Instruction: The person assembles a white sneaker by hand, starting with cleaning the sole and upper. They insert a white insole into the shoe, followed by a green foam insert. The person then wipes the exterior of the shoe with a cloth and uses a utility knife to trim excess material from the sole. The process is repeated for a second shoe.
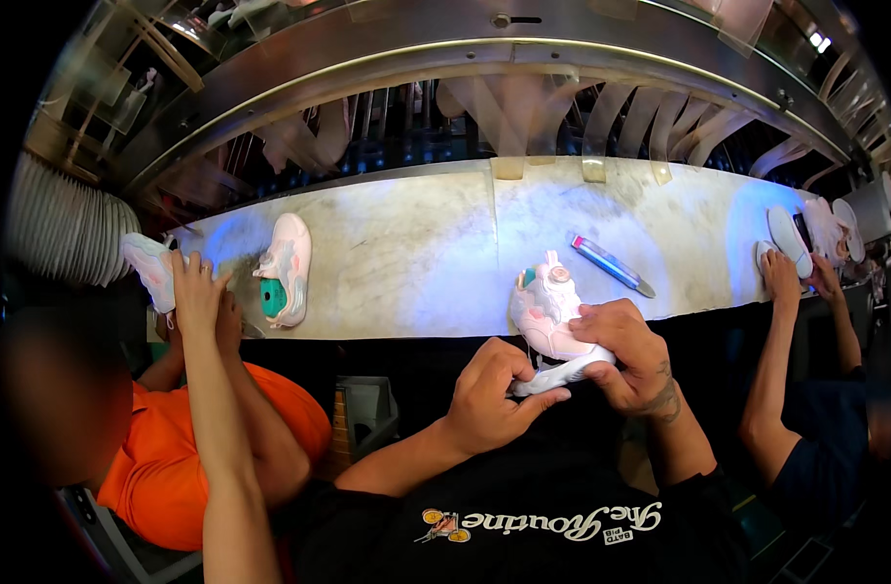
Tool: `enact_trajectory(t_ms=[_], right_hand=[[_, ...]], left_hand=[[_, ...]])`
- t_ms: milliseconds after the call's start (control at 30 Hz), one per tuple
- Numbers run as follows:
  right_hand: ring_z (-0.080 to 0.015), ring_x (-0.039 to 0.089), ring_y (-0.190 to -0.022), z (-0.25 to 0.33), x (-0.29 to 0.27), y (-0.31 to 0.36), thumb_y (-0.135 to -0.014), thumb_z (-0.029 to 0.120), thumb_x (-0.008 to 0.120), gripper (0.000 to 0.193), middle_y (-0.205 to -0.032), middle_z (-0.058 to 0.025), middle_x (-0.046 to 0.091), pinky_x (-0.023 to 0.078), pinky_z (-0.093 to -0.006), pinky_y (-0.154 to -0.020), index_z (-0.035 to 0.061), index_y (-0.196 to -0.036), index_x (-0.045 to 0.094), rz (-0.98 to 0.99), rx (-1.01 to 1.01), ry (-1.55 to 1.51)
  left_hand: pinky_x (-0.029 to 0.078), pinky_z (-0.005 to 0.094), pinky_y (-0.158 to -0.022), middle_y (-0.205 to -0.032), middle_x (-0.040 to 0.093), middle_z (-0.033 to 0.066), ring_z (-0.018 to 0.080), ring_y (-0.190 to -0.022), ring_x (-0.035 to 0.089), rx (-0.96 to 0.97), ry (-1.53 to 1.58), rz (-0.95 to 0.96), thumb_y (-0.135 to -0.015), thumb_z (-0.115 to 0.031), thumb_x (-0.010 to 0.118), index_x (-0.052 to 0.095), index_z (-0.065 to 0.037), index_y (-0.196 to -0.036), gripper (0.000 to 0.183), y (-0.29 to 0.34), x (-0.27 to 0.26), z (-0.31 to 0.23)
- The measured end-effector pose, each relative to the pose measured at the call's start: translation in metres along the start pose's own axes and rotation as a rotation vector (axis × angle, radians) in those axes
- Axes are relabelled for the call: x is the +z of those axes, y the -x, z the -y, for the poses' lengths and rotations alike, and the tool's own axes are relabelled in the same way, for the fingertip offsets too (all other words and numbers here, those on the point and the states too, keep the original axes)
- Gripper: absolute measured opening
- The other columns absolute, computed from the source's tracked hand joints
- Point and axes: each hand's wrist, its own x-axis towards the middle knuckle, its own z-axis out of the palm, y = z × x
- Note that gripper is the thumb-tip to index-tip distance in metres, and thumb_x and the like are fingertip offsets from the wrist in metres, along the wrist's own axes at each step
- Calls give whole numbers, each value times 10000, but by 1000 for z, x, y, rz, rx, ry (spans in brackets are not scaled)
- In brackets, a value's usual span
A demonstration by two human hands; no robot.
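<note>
In front of me, at the table's near edge, is a pale pink and white shoe upper (pixel 547 313) with a round dial on its tongue. Its white sole (pixel 562 374) sits along the lower side, with a dark gap between the two near the left end. My left hand (pixel 492 391) is closed, pinching the sole's left end between thumb and fingers. My right hand (pixel 628 358) grips the other end, fingers over the upper and thumb on the sole. Just beyond lies a marker-like tool (pixel 611 265), dark with a red end.
A pale worktable (pixel 397 253) runs across, below a machine with hanging clear strips (pixel 601 131). Farther left on it lies another pink shoe (pixel 286 268) with a green insert. Co-workers at left and right handle shoes (pixel 149 268) and soles (pixel 788 241). A ribbed white duct (pixel 66 224) stands far left.
</note>
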Motion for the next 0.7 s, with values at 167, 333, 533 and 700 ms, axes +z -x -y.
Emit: enact_trajectory(t_ms=[167, 333, 533, 700], right_hand=[[-429, 726, -1198, 1, -2, -2, -1010, 286, 831, 379, -1259, -172, 793, 576, -486, -1022, 0, -1252, 776, 51, -36, -15], [-429, 717, -1224, 1, -2, 0, -1012, 300, 833, 387, -1268, -169, 792, 571, -491, -1033, 5, -1256, 778, 69, -29, -36], [-419, 687, -1273, -3, 1, 4, -921, 204, 903, 398, -1280, -147, 786, 560, -485, -1059, 11, -1245, 775, 64, -4, -106], [-394, 669, -1255, 4, 5, 2, -801, 138, 945, 456, -1249, -117, 774, 553, -479, -1081, 27, -1201, 757, 48, 76, -99]], left_hand=[[514, 313, -643, -940, 678, 95, 185, -734, 622, -74, 15, -34, -712, -141, 1067, 661, -43, -956, 483, -7, 3, 5], [550, 336, -716, -956, 693, 97, 226, -804, 672, -155, 12, -2, -701, -107, 1053, 667, -41, -949, 463, -8, 0, 2], [556, 355, -789, -982, 696, 84, 249, -862, 681, -283, 31, 115, -726, -121, 1032, 658, -49, -958, 446, -15, -4, 0], [551, 358, -790, -984, 670, 81, 256, -869, 671, -291, 36, 126, -757, -113, 998, 630, -58, -955, 422, -15, 1, 1]])
